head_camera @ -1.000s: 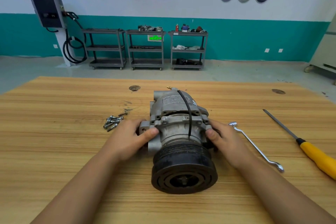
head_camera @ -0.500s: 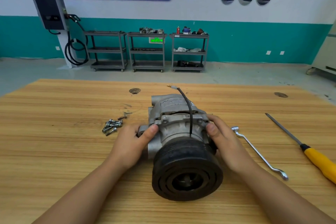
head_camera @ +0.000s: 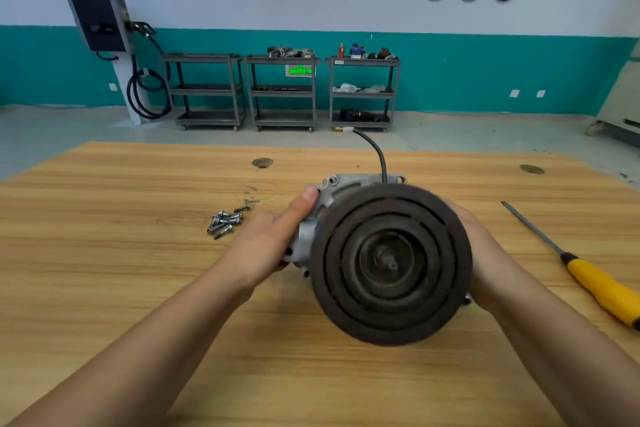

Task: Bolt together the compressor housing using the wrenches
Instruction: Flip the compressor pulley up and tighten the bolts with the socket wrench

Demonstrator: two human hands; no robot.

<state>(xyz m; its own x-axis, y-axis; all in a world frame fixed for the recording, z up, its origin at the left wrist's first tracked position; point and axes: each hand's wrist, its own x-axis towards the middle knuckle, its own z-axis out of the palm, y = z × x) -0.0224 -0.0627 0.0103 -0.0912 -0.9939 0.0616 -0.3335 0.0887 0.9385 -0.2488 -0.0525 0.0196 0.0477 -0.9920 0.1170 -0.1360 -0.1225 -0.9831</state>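
Two hands hold the compressor [head_camera: 349,188] at the middle of the desk [head_camera: 104,253], its black pulley [head_camera: 391,305] (slightly blurred) facing the camera. The left hand [head_camera: 268,246] grips the housing's edge, thumb on top. The right hand [head_camera: 485,253] clasps the opposite side, its fingers hidden behind the pulley. Loose bolts [head_camera: 225,222] lie to the left and a yellow-handled screwdriver [head_camera: 604,289] to the right.

There was one grey metal compressor with a black round pulley [head_camera: 391,263], and two bare hands, the left hand [head_camera: 266,243] and the right hand [head_camera: 481,246]. One wooden table [head_camera: 104,253] carried one yellow-handled screwdriver [head_camera: 588,279] and a heap of silver bolts [head_camera: 225,222] too bunched to count. Three grey wheeled shelf carts [head_camera: 282,90] stood behind.
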